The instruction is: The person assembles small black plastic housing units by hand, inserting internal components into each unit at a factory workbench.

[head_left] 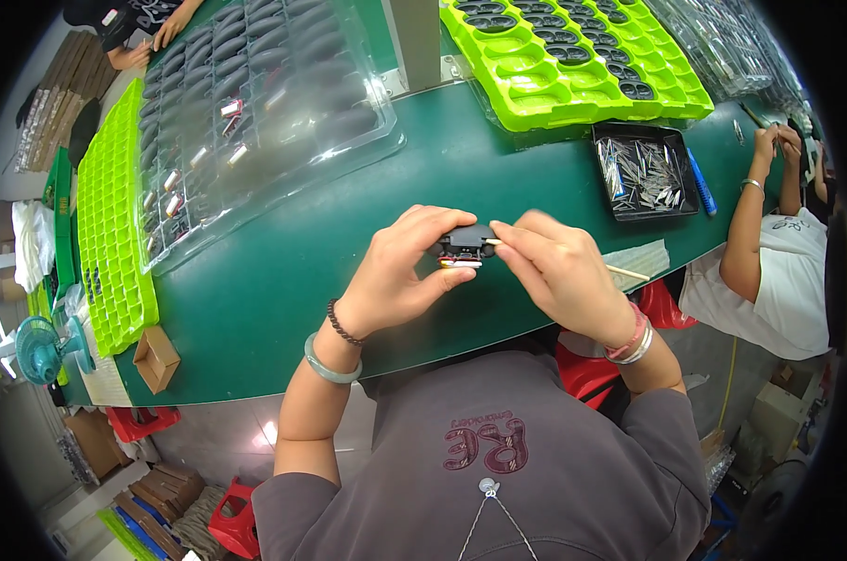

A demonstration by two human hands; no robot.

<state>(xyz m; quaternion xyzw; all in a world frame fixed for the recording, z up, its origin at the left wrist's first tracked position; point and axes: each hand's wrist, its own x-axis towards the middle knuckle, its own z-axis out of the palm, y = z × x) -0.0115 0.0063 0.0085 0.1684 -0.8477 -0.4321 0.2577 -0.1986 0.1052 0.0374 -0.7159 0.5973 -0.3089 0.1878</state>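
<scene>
My left hand (407, 266) grips a small black plastic device housing (463, 241) between thumb and fingers, above the green table. A white and red part (459, 264) shows along the housing's near side, by my left thumb. In my right hand (562, 271) a thin pale wooden stick (627, 273) is pinched. Its tip touches or nearly touches the right side of the housing, and its other end sticks out below my palm. Fingers partly cover the housing, so its inside is only partly seen.
A clear tray (349, 140) of dark oval shells lies at far left, beside a lime-green tray (115, 224). Another lime tray (517, 84) stands at the back. A black box (643, 208) holds small metal pieces; a blue pen-like tool (701, 182) lies beside it. Other people work at both sides.
</scene>
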